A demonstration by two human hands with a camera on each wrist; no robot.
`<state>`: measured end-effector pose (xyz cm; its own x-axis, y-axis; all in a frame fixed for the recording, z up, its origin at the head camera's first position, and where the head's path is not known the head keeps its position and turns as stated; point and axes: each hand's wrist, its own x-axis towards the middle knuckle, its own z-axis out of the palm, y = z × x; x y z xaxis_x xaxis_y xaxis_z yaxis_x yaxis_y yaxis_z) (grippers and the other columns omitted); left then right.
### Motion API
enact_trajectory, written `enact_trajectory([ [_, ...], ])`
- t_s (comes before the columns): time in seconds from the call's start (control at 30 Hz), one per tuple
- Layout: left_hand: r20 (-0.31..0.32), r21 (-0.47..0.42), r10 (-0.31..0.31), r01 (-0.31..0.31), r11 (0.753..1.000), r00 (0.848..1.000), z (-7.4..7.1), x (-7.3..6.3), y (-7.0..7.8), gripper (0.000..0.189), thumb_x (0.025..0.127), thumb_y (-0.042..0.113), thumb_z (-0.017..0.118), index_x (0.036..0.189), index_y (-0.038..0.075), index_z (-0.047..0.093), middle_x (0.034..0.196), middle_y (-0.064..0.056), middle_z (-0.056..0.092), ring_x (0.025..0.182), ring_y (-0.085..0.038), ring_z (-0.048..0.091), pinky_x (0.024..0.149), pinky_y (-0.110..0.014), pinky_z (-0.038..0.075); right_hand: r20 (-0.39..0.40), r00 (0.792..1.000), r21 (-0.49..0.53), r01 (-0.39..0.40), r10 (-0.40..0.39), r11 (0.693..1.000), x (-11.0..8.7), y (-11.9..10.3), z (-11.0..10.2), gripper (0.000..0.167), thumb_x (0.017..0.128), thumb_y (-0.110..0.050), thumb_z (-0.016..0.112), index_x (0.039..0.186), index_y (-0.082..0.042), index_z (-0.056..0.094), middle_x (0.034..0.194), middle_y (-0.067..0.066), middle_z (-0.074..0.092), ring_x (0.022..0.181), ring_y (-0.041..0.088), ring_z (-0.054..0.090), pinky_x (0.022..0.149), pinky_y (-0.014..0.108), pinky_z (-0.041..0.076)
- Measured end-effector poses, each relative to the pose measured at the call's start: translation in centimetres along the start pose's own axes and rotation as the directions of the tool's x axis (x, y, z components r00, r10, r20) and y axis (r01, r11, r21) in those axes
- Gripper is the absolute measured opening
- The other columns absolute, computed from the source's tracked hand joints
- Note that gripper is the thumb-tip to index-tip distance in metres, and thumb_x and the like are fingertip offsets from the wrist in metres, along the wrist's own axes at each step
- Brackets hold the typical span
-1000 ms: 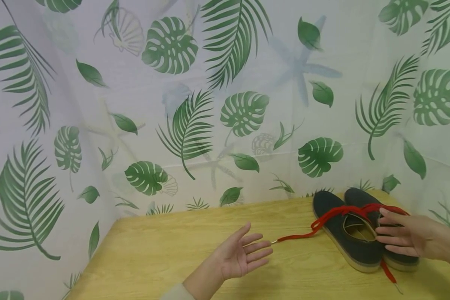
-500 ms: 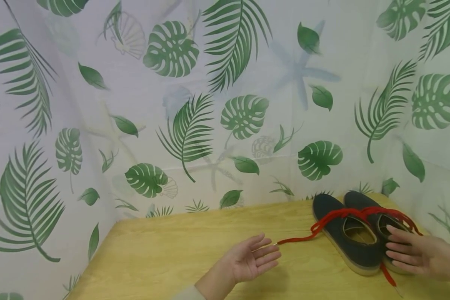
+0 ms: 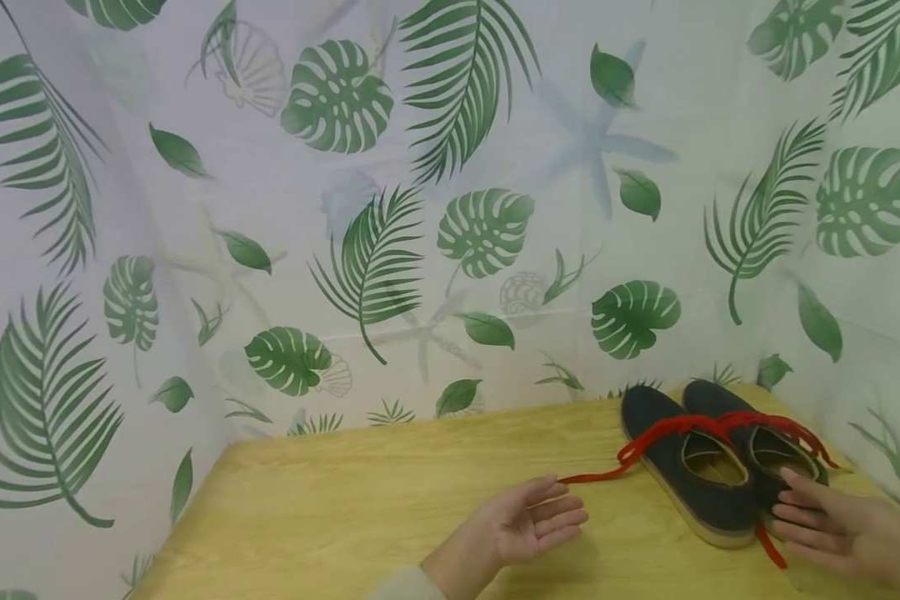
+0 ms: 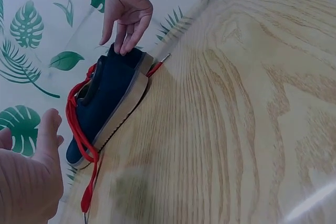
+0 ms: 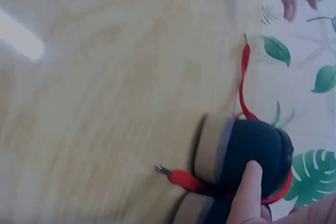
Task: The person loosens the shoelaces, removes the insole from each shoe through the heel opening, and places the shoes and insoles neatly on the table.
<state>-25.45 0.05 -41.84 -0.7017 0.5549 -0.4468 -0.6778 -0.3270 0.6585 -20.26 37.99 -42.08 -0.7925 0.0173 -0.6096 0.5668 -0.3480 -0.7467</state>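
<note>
Two navy slip-on style shoes with tan soles stand side by side at the right: the nearer shoe (image 3: 727,504) and the farther shoe (image 3: 708,398). Red laces (image 3: 648,437) cross over both, and one lace end trails left over the wood. My left hand (image 3: 525,525) is held palm up with fingers extended, just in front of that trailing end, and holds nothing. By the heels, my right hand (image 3: 843,521) has its fingers loosely extended and hides the farther heel. In the right wrist view its thumb (image 5: 251,182) overlaps a heel.
The shoes are on a light wood-grain tabletop (image 3: 330,508). White cloth (image 3: 450,392) printed with green leaves rises behind and at both sides, close to the shoe toes. A second red lace end (image 5: 181,178) with a metal tip comes out between the heels.
My left hand has moved right, across the trailing lace tip. My right hand has drifted right and lower, uncovering the opening of the farther shoe. The shoes stay in place.
</note>
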Motion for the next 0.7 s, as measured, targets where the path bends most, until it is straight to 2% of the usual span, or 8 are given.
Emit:
enact_trajectory([
  [0.23,-0.031,-0.009,-0.001,0.001,1.0,1.0,1.3,1.4,-1.1,0.051,0.092,0.018,0.063,0.132,-0.009,0.047,0.123,-0.027,0.058,0.12,-0.039,0.053,0.099,-0.041,0.045,-0.012,1.0,0.006,-0.022,0.022,1.0,-0.1,0.8,-0.1,0.038,0.075,-0.051,0.073,0.069,-0.016,0.062,0.074,-0.001,0.064,0.072,0.019,0.067,0.087,0.044,0.052],
  [0.4,-0.059,-0.057,-0.023,0.02,0.998,0.998,2.3,2.5,-1.9,0.048,0.091,0.015,0.065,0.13,-0.009,0.049,0.118,-0.027,0.061,0.119,-0.04,0.053,0.099,-0.044,0.044,-0.002,1.0,0.036,-0.03,0.03,0.999,-0.3,1.0,0.1,0.037,0.079,-0.05,0.069,0.071,-0.014,0.062,0.076,0.001,0.063,0.074,0.02,0.067,0.089,0.042,0.052],
  [0.43,-0.065,-0.061,-0.022,0.018,0.998,0.998,2.5,2.8,-2.1,0.048,0.091,0.014,0.065,0.129,-0.009,0.05,0.119,-0.028,0.06,0.119,-0.04,0.053,0.099,-0.044,0.045,0.009,1.0,0.038,-0.028,0.028,0.999,-0.4,1.0,0.3,0.04,0.081,-0.049,0.067,0.08,-0.01,0.063,0.077,0.002,0.062,0.075,0.02,0.066,0.091,0.042,0.05],
  [0.5,-0.078,-0.07,-0.014,0.008,0.998,0.997,2.9,3.3,-2.4,0.048,0.09,0.014,0.066,0.129,-0.009,0.05,0.117,-0.027,0.061,0.119,-0.041,0.053,0.099,-0.045,0.045,0.037,0.999,0.035,-0.022,0.021,0.999,-0.7,1.1,0.8,0.058,0.086,-0.047,0.063,0.113,0.003,0.059,0.079,0.004,0.061,0.077,0.022,0.065,0.096,0.043,0.047],
  [0.57,-0.098,-0.089,-0.004,-0.004,0.996,0.995,3.6,3.7,-2.6,0.047,0.089,0.013,0.066,0.127,-0.01,0.051,0.117,-0.028,0.061,0.118,-0.042,0.053,0.098,-0.046,0.046,0.057,0.998,0.03,-0.014,0.013,0.999,-0.9,1.2,1.3,0.081,0.089,-0.046,0.059,0.139,0.012,0.032,0.081,0.005,0.06,0.078,0.023,0.065,0.1,0.045,0.044],
  [0.63,-0.111,-0.115,-0.002,-0.011,0.993,0.994,4.4,4.0,-2.8,0.046,0.088,0.012,0.067,0.125,-0.011,0.052,0.116,-0.03,0.06,0.118,-0.044,0.053,0.097,-0.047,0.046,0.054,0.998,0.019,-0.014,0.013,1.0,-1.0,1.1,1.7,0.099,0.09,-0.045,0.058,0.145,0.015,0.002,0.087,0.01,0.059,0.078,0.024,0.063,0.102,0.046,0.041],
  [0.67,-0.112,-0.132,-0.004,-0.011,0.991,0.994,4.9,4.1,-3.0,0.046,0.088,0.011,0.067,0.125,-0.011,0.052,0.116,-0.03,0.06,0.119,-0.045,0.052,0.097,-0.047,0.046,0.047,0.999,0.017,-0.016,0.015,1.0,-1.0,1.1,1.8,0.098,0.09,-0.045,0.058,0.144,0.015,0.002,0.093,0.014,0.057,0.078,0.024,0.063,0.103,0.047,0.041],
  [0.7,-0.112,-0.148,-0.009,-0.008,0.989,0.994,5.3,4.3,-3.1,0.045,0.088,0.011,0.067,0.125,-0.011,0.052,0.116,-0.031,0.059,0.119,-0.046,0.051,0.098,-0.047,0.045,0.036,0.999,0.022,-0.019,0.018,1.0,-1.0,1.1,1.9,0.092,0.09,-0.044,0.059,0.142,0.016,0.013,0.093,0.015,0.056,0.078,0.025,0.063,0.102,0.047,0.041],
])
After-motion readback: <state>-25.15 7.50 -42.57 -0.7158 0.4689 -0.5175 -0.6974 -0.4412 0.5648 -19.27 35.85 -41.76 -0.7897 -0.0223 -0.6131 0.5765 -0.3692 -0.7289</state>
